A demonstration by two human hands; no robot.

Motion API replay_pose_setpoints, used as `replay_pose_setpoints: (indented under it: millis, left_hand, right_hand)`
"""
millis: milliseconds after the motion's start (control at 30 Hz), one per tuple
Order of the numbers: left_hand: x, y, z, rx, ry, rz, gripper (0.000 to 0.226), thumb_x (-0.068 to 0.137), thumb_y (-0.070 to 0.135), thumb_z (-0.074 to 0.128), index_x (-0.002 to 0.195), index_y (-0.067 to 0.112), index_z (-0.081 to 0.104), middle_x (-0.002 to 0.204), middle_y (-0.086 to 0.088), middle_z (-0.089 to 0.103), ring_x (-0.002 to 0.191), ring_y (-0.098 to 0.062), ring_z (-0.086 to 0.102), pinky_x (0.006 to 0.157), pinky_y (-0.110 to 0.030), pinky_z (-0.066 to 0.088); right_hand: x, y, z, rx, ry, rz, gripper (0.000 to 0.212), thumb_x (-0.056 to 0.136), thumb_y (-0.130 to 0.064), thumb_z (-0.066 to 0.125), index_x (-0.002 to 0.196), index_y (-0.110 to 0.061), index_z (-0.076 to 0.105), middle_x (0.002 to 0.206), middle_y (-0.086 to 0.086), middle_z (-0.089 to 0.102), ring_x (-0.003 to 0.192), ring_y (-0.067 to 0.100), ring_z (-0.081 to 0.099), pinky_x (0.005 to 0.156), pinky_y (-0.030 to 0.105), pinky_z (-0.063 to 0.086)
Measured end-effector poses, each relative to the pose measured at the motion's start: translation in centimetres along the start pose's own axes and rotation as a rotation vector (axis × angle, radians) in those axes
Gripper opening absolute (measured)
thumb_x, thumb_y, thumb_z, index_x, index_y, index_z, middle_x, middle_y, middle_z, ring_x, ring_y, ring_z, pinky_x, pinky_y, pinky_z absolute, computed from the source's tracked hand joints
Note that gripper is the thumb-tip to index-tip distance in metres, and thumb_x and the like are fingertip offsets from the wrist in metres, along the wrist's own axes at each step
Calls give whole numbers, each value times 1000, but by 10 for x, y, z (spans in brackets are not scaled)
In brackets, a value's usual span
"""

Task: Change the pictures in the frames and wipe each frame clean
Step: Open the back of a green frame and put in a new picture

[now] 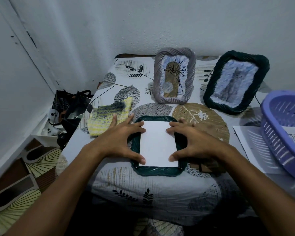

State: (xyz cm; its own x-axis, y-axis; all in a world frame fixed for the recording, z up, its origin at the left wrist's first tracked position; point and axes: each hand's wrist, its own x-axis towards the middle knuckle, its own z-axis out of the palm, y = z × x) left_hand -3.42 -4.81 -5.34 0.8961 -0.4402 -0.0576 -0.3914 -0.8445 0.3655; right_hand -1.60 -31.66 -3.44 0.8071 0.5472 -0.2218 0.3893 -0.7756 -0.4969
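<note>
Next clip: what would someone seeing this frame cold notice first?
Both hands, the left hand and the right hand, press spread fingers on a white sheet lying in a dark green frame flat at the table's near middle. Behind it, a grey frame and a second dark green frame stand upright by the wall. A yellow cloth lies left; a purple basket sits right.

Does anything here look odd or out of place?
One green frame lies face down under both hands, a white sheet on its back, while the other two frames stand. The basket sits tilted on papers.
</note>
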Motion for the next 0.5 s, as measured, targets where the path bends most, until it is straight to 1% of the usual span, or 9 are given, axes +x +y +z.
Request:
replay_pose_setpoints:
  millis: [67, 167, 300, 500]
  left_hand:
    - [0, 1, -1, -2, -7, -3, 122, 38, 94, 53, 141, 29, 43, 157, 18, 20, 142, 3, -16, 114, -51, -21]
    - [1, 3, -1, 8, -21, -16, 121, 39, 89, 58, 143, 30, 40, 157, 18, 19, 141, 4, -16, 113, -49, -22]
    - [2, 2, -1, 9, -37, -11, 121, 40, 90, 57, 145, 32, 37, 157, 19, 18, 143, 1, -15, 113, -50, -23]
    - [4, -3, -1, -2, -19, 8, 126, 35, 96, 52, 143, 31, 42, 155, 20, 21, 144, -1, -14, 113, -55, -21]
  right_hand:
    - [0, 1, -1, -11, -14, 3, 95, 63, -58, 78, 144, -33, 36, 158, -17, 13, 146, 9, 0, 120, 50, 5]
    - [1, 3, -1, -2, -37, 7, 98, 62, -59, 78, 145, -33, 34, 158, -19, 10, 146, 9, -1, 120, 50, 6]
    - [1, 3, -3, -20, -65, 8, 99, 63, -58, 77, 147, -33, 31, 158, -18, 7, 146, 11, -2, 119, 51, 3]
    - [4, 7, -2, -69, -78, -8, 103, 62, -62, 76, 148, -35, 27, 158, -21, 3, 146, 9, -9, 116, 44, -10]
